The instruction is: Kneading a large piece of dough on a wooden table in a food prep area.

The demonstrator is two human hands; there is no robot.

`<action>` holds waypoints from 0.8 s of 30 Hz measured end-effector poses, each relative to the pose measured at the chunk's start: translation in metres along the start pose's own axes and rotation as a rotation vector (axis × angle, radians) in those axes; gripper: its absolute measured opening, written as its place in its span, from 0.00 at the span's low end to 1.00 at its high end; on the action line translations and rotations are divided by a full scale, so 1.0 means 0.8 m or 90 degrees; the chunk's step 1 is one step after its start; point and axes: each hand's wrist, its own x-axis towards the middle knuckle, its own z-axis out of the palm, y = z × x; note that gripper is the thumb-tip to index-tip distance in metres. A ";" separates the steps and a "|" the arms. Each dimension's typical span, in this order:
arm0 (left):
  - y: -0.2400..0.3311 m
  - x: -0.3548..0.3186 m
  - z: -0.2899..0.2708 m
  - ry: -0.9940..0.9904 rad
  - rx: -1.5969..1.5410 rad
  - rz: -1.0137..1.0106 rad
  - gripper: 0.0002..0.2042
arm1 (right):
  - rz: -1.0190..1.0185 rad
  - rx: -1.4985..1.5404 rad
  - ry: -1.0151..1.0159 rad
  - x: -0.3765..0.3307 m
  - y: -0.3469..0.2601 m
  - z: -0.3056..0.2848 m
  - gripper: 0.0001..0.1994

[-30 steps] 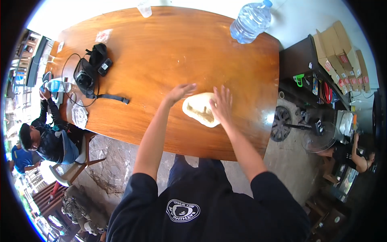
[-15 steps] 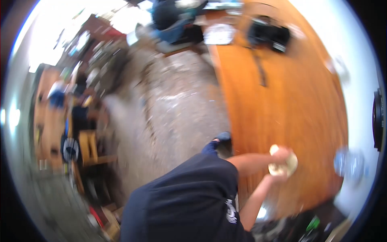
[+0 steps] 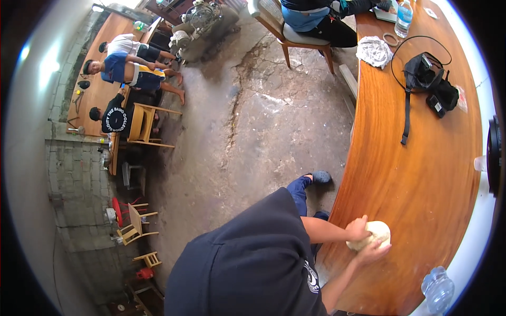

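Note:
A cream-coloured round thing [image 3: 380, 230] sits between my two hands over the near part of the orange-brown wooden table [image 3: 406, 179]. Its kind is not clear, as fingers cover much of it. My left hand [image 3: 359, 228], on the far side, is closed on its left edge with the fingers curled. From the near side my right hand [image 3: 372, 252] grips the lower edge, fingers bent up over its face.
A clear plastic jug [image 3: 437, 290] lies by the table's near right edge. Farther up are a black strapped bag [image 3: 424, 71], white cloth [image 3: 374, 51] and a water bottle [image 3: 404, 19]. A person sits on a chair [image 3: 311, 39]; several people are around the left table [image 3: 89, 97].
The view has swung and sharpened, with surroundings shifted across it. My hands still hold the cream-coloured round thing; my left fingers now lie nearer its left edge.

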 end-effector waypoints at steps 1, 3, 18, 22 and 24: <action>-0.005 0.008 0.003 -0.027 0.042 0.034 0.27 | -0.130 -0.288 0.046 0.002 0.016 0.003 0.27; 0.019 0.012 -0.010 -0.169 0.425 0.081 0.40 | -0.039 -0.161 -0.067 0.015 0.037 -0.030 0.25; 0.053 0.177 0.004 -0.446 0.397 0.525 0.20 | -0.013 -0.143 -0.303 -0.066 -0.134 -0.031 0.32; 0.177 0.156 0.028 -0.391 0.438 0.353 0.27 | 0.252 0.023 0.143 0.050 -0.084 -0.153 0.08; 0.154 0.152 0.047 -0.409 0.313 0.514 0.28 | 0.107 -0.109 0.479 0.071 -0.070 -0.111 0.08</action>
